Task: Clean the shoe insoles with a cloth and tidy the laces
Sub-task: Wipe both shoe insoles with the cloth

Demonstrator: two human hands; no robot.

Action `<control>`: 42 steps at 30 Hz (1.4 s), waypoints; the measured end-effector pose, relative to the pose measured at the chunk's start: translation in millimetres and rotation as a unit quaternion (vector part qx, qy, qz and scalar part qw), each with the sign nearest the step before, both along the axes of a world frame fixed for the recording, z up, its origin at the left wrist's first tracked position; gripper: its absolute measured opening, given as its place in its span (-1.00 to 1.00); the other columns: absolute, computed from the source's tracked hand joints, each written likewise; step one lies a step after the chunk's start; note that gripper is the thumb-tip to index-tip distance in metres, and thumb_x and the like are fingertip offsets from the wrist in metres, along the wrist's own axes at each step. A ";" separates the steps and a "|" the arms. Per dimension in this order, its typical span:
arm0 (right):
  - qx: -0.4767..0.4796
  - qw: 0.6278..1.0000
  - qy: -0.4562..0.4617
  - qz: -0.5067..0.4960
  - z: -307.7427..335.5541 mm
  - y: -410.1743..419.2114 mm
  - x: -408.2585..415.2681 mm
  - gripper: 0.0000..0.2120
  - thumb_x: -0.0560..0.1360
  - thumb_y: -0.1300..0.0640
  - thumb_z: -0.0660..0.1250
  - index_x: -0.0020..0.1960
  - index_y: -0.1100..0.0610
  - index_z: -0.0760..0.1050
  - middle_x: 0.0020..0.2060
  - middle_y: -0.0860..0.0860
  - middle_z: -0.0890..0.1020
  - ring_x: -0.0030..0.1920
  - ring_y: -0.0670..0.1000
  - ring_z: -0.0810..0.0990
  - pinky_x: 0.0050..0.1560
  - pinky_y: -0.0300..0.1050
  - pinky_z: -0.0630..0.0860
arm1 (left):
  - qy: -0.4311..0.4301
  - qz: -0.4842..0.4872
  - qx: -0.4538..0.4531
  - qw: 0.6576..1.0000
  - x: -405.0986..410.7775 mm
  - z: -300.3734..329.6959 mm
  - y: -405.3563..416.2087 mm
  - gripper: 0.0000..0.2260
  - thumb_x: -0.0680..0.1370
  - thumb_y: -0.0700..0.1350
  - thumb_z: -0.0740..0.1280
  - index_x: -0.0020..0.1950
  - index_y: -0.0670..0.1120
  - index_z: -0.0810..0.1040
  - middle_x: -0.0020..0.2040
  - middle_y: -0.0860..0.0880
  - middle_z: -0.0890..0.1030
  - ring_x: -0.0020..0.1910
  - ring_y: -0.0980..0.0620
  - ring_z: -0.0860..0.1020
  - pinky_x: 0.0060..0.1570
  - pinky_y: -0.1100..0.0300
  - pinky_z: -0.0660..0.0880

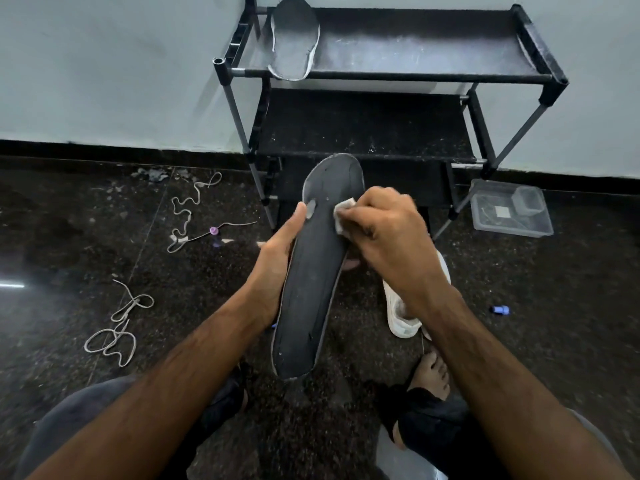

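Two hands meet over a dark insole point(311, 271) at the centre of your view. Your left hand point(277, 258) grips its left edge, thumb lying along the rim, holding it lengthwise with the toe end pointing far. Your right hand point(384, 233) has its fingers curled, pinching a small white cloth point(343, 214) against the insole's upper right part. A second insole point(294, 43) lies on the top shelf of a black shoe rack point(415, 77) against the far wall. Two loose laces rest on the dark floor to the left, one farther point(187, 213), one nearer point(117, 327). A white shoe point(398, 313) sits on the floor below your right wrist, largely hidden. A clear plastic container point(509, 209) stands at the far right, its contents possibly small parts.
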State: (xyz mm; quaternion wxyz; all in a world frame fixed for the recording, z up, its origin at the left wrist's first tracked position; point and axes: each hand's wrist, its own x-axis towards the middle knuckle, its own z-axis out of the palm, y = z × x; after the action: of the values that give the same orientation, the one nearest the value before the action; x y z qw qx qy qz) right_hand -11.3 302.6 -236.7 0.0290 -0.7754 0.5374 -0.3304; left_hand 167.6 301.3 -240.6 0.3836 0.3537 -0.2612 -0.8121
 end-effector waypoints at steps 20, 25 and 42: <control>0.043 0.990 -0.132 -0.028 -6.9 6.3 8.8 -0.93 0.51 0.22 0.51 -0.01 0.18 0.72 -0.16 0.00 0.60 -0.13 0.04 0.61 -0.13 0.06 0.61 | 0.086 -0.047 0.044 0.994 -4.5 -5.5 4.2 -0.51 0.66 0.14 0.11 0.40 -0.14 0.53 0.28 -0.17 0.61 0.22 -0.10 0.61 0.27 -0.10 0.53; 0.116 0.975 -0.086 0.169 0.7 18.0 24.7 -0.95 0.50 0.17 0.53 -0.05 0.13 0.75 -0.18 -0.02 0.61 -0.17 -0.05 0.60 -0.16 0.02 0.57 | 0.114 0.007 0.055 0.992 1.8 -9.7 -3.1 -0.43 0.66 0.21 0.07 0.41 -0.20 0.51 0.33 -0.21 0.57 0.28 -0.11 0.58 0.34 0.04 0.49; 0.041 0.984 -0.147 0.088 0.2 15.1 29.8 -0.92 0.54 0.23 0.48 0.00 0.18 0.74 -0.15 0.03 0.63 -0.13 0.03 0.62 -0.11 0.06 0.57 | 0.088 -0.018 0.068 0.994 -8.7 -13.2 0.8 -0.35 0.64 0.31 0.02 0.35 -0.18 0.55 0.27 -0.24 0.60 0.30 -0.14 0.57 0.31 0.03 0.51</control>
State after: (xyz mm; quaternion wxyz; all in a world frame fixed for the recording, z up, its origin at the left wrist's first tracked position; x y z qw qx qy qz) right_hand 18.5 317.7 -236.5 0.1688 -0.7609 0.4697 -0.4146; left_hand 158.9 302.1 -253.8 0.3651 0.3018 -0.1769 -0.8627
